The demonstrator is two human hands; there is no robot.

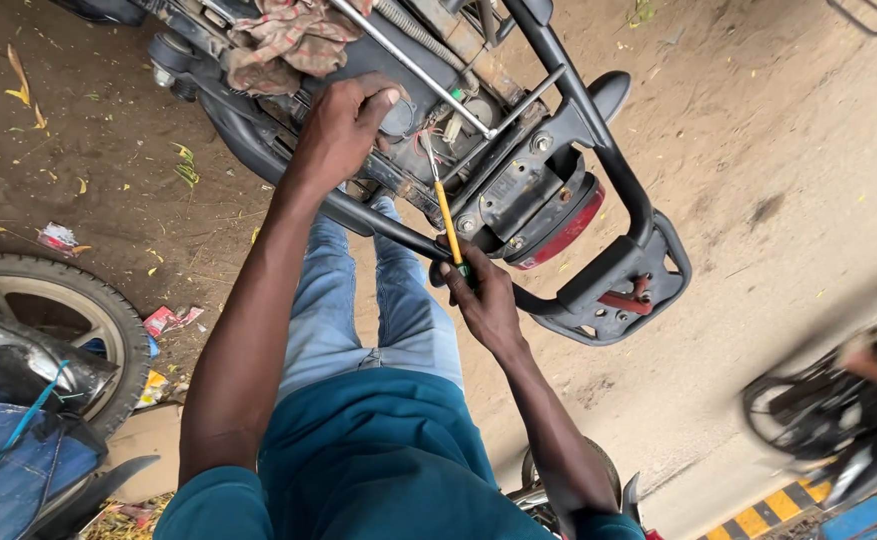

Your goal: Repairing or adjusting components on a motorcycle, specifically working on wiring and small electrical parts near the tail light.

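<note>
Packed dirt ground (778, 150) with scattered leaves and litter lies under the work; a spoked wheel (53, 310) sits at the left edge and a blurred motorcycle (828, 410) passes at the right edge.

Step in hand, as we judge it: work with a screwdriver (445, 205) at the rear of a motorcycle tail section (518, 190), seat removed, wiring exposed.

- Right hand (483, 295): closed around the screwdriver's green grip, yellow shaft pointing up toward the wiring by the tail frame.
- Left hand (343, 125): fingers curled, pressing down on the frame beside the exposed parts; it grips nothing loose that we can see.
- Tip of the screwdriver: near a cluster of red wires; we cannot tell whether it sits in a screw head.

Next move, in our judgement, calls for a steady seat of the tip and the left hand bracing against slip.

Look of the thing: black tube grab rail (618, 170), red tail lamp (563, 235) beneath it, dusty and scuffed metal, a soiled rag (288, 40) draped at the top edge of the frame.
</note>
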